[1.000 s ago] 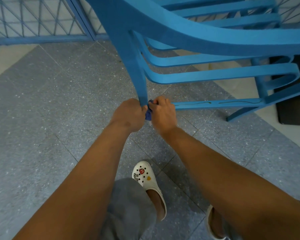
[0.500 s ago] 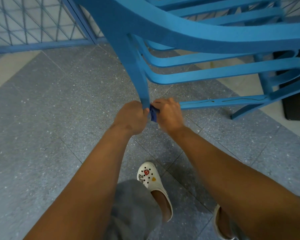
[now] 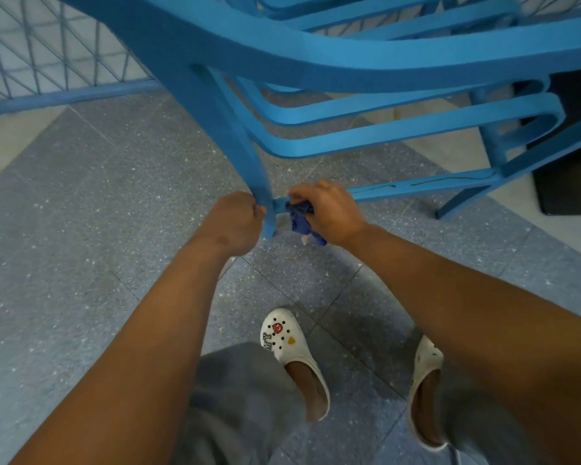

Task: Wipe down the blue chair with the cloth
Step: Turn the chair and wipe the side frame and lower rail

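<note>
Left hand (image 3: 230, 223) gripping lower leg of tilted blue plastic chair (image 3: 235, 142); right hand (image 3: 329, 213), just beside that leg, fingers curled around crumpled dark-blue cloth (image 3: 301, 221).

We seem to be on a tiled porch or a plain common area rather than in a furnished room. Underfoot we see a speckled grey floor (image 3: 81, 229) of large tiles, edged with a paler cream band (image 3: 10, 142). Along the far side runs a blue metal grille (image 3: 47, 62) of crossed bars with a low rail. Blue plastic chairs (image 3: 349, 62) of the cheap moulded kind are nested in a stack. We wear white clogs (image 3: 289, 344), which fits a casual, home-like setting; we cannot tell more precisely.
</note>
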`<state>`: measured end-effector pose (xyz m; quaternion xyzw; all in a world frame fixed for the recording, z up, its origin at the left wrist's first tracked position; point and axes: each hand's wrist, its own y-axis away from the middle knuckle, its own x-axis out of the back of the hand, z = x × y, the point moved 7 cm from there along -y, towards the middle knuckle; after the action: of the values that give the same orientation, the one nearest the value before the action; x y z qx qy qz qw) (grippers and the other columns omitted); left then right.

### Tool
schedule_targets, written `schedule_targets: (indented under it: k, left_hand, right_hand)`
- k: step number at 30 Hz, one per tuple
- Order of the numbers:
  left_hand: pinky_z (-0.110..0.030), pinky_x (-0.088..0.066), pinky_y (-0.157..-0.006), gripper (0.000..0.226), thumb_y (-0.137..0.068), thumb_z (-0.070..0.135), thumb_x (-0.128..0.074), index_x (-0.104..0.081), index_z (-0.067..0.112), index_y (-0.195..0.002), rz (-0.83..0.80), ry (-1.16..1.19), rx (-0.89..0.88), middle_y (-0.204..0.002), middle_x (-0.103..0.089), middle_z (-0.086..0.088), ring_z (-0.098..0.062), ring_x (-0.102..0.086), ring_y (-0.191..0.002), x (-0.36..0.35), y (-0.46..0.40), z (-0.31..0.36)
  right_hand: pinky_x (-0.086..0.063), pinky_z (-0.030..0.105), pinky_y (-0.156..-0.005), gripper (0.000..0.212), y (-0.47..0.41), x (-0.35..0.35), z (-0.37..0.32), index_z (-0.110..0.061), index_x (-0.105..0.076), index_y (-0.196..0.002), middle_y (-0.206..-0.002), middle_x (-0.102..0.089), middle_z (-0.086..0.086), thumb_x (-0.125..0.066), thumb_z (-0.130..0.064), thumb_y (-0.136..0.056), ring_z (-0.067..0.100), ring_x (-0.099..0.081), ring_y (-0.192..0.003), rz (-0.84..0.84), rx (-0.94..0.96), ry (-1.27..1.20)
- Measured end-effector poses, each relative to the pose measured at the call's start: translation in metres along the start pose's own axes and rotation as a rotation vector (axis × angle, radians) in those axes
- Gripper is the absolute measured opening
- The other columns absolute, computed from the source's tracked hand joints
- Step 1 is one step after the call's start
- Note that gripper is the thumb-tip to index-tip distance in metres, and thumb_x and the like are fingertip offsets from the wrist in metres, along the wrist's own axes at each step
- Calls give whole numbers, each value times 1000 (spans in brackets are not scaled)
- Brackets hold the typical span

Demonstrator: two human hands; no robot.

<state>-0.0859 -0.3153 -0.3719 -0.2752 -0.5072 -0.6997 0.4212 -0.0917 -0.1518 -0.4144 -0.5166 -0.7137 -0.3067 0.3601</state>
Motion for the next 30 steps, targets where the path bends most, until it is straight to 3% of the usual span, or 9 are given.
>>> schedule_targets:
  k: [5, 10, 12, 14, 16, 18, 22, 27, 30]
  left_hand:
    - [-33, -37, -71, 28, -104, 33, -49, -58, 10, -92, 7, 31, 8, -80, -54, -3, -21, -54, -74, -3, 8, 4]
    - [-33, -43, -78, 31, -102, 32, -53, -61, 9, -121, 16, 114, 52, -106, -67, -11, -26, -62, -92, -7, 16, 7]
    - [-35, -49, -89, 47, -101, 36, -55, -52, 11, -140, -21, 176, 110, -115, -67, -9, -27, -64, -103, -18, 17, 4]
    - [-40, -47, -105, 65, -98, 49, -56, -43, 11, -149, -90, 175, 193, -130, -64, -7, -26, -62, -117, -36, 17, -6]
    - [-46, -46, -109, 73, -95, 55, -58, -41, 13, -152, -156, 198, 264, -139, -61, -7, -26, -61, -121, -56, 14, -15]
    - [-47, -47, -108, 72, -94, 55, -59, -42, 15, -151, -177, 204, 301, -141, -59, -7, -26, -62, -120, -71, 7, -21]
    - [-46, -53, -101, 71, -93, 53, -63, -43, 16, -150, -153, 222, 358, -137, -61, -7, -22, -69, -105, -89, -14, -36]
    - [-40, -55, -97, 62, -98, 40, -62, -41, 18, -151, -68, 368, 396, -133, -63, -3, -16, -70, -99, -99, -32, -50]
    - [-42, -55, -99, 62, -98, 37, -63, -38, 22, -153, -23, 394, 322, -129, -65, 2, -14, -70, -101, -108, -39, -53]
  right_hand:
    - [-55, 40, -89, 34, 35, 20, 47, -19, -72, -116, -105, -68, 13, -67, -3, -87, 31, -62, -97, 156, -199, -128]
    - [-58, 37, -80, 29, 69, 22, 71, -16, -72, -110, -100, -71, 9, -70, -1, -86, 26, -66, -91, 392, -435, -332]
    - [-57, 27, -80, 23, 86, 12, 75, -8, -72, -108, -99, -72, 5, -69, 4, -88, 19, -68, -92, 513, -566, -618]
    - [-49, 7, -76, 21, 105, -6, 79, 0, -72, -113, -99, -68, 1, -67, 3, -92, 10, -64, -91, 560, -702, -862]
    - [-45, 0, -71, 26, 115, -30, 80, 0, -69, -122, -100, -65, -5, -65, -2, -96, 1, -60, -88, 504, -759, -976]
    - [-45, -1, -72, 29, 117, -53, 85, -3, -67, -128, -107, -64, -7, -62, -7, -99, 2, -61, -94, 449, -748, -1004]
    - [-49, 11, -85, 23, 111, -91, 98, -18, -63, -125, -118, -66, -3, -55, -17, -104, 11, -63, -107, 385, -722, -1063]
    - [-45, 14, -70, 15, 100, -136, 114, -13, -47, -113, -95, -57, -8, -54, -24, -105, 0, -58, -83, 353, -792, -1122]
    - [-43, 11, -66, 16, 88, -156, 121, -10, -48, -110, -93, -55, -6, -56, -23, -104, 0, -56, -80, 323, -826, -1156]
